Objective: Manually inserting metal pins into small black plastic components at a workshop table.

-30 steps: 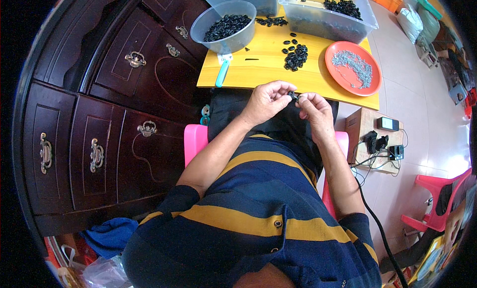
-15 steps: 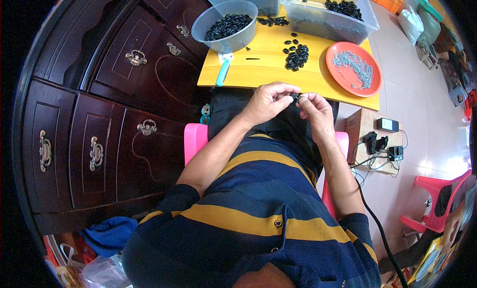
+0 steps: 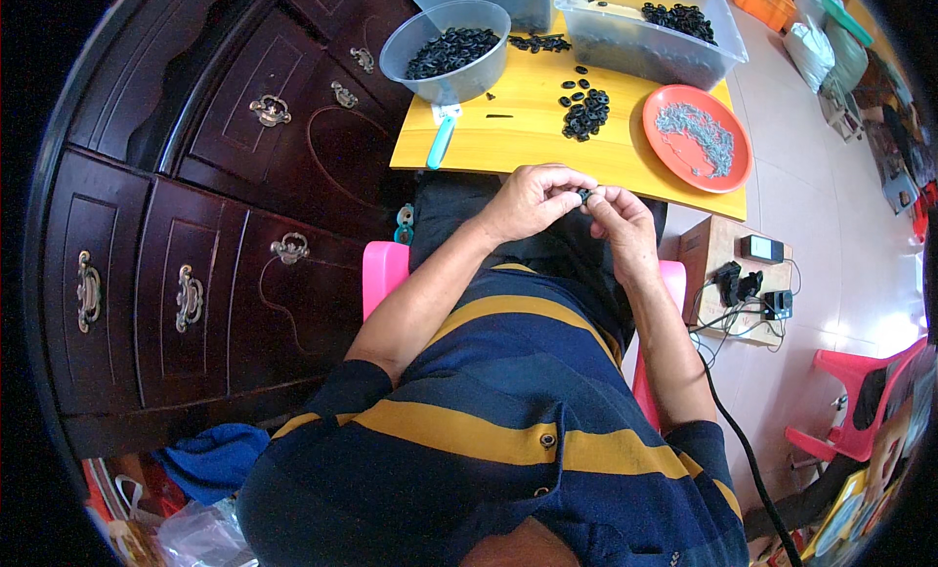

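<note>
Over my lap, just off the table's near edge, my left hand (image 3: 533, 203) and my right hand (image 3: 622, 225) meet fingertip to fingertip. Both pinch one small black part (image 3: 584, 195), mostly covered by the fingers. On the yellow table (image 3: 459, 142) beyond them lies a loose pile of black oval ring-like pieces (image 3: 586, 115). To its right sits a red plate (image 3: 723, 180) with many small silvery metal pieces on it. A teal-handled tool (image 3: 441, 143) lies at the near left, and a thin dark strip (image 3: 499, 116) rests between it and the pile.
At the back left, a clear round tub (image 3: 447, 86) holds black pieces. A clear rectangular bin (image 3: 640, 61) at the back right has more. Right of the table, a wooden box (image 3: 723, 274) bears black adapters and cables. A dark cabinet (image 3: 244, 191) stands along the left.
My fingers have shifted slightly around the small black part, which stays pinched between both hands. The table and its contents sit the same, apart from a tiny shift of the view.
</note>
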Motion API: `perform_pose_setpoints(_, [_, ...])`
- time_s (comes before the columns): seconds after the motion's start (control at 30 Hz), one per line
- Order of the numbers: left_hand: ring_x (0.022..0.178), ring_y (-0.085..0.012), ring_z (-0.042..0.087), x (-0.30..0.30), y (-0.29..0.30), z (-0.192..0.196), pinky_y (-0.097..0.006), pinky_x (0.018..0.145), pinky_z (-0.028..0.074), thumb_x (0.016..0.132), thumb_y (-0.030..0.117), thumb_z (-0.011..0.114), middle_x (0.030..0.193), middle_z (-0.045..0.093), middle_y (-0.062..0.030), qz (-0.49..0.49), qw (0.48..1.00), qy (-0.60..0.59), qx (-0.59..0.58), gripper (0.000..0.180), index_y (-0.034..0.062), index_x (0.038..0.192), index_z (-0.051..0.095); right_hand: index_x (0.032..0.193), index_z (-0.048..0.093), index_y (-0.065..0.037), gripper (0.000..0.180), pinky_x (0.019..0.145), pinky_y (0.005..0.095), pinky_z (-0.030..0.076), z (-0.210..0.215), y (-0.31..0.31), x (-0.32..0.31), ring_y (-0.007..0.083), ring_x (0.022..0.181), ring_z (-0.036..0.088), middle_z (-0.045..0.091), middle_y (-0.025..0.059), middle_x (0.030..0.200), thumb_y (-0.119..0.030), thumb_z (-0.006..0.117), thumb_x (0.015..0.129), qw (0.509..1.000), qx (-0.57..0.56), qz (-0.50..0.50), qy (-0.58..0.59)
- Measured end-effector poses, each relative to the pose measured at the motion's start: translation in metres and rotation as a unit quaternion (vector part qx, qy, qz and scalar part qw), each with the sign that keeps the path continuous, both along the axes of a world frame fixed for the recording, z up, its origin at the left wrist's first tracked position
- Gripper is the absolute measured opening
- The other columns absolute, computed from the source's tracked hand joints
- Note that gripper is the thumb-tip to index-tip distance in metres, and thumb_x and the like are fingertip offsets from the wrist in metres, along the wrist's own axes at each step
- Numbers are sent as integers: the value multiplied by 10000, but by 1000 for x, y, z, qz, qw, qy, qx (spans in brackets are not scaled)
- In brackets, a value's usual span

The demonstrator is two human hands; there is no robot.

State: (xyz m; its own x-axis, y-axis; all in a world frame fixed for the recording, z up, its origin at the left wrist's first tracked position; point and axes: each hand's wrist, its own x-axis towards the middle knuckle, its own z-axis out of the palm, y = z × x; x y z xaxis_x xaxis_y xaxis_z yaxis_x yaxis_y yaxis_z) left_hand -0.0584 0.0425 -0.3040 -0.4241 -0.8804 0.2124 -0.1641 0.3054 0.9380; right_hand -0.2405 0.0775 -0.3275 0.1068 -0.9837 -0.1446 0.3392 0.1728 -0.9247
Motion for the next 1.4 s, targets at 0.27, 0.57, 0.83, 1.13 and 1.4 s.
perform_pose_setpoints(0.27, [672,-61,577,1,0,12,-233,627,484,833,-6,657,813,671,-18,-33,997,-39,-51,219,30,1041,716,977,673,-77,114,607,189,433,-1,0,-2,41,661,527,671,-17,848,-184,663,940,999,26,40,-17])
perform_pose_setpoints(0.57, [774,-241,669,-19,13,29,-358,715,543,738,192,761,863,655,-91,81,955,-206,-198,459,49,1153,627,975,652,-83,130,626,196,417,8,0,6,40,660,496,602,-42,791,-212,644,954,993,67,-8,-95])
perform_pose_setpoints(0.83, [836,-301,672,-25,12,17,-376,736,550,759,146,738,935,671,-113,108,913,-250,-303,267,50,1000,674,992,640,-84,139,664,201,446,-7,-3,-1,42,686,523,609,-39,828,-218,630,956,991,46,4,-122])
perform_pose_setpoints(1.13, [675,-214,681,-24,12,14,-330,638,543,780,123,768,922,681,-112,91,929,-233,-274,286,27,1035,681,993,651,-100,164,661,206,506,-9,-7,-7,56,715,610,660,-24,837,-258,615,974,988,92,25,-121])
perform_pose_setpoints(1.4, [768,-270,692,-27,14,16,-356,710,550,805,121,737,952,693,-123,85,916,-265,-289,255,32,1040,693,922,679,-92,166,624,193,450,-9,-4,-6,46,669,559,632,-38,779,-251,648,955,993,77,-4,-89])
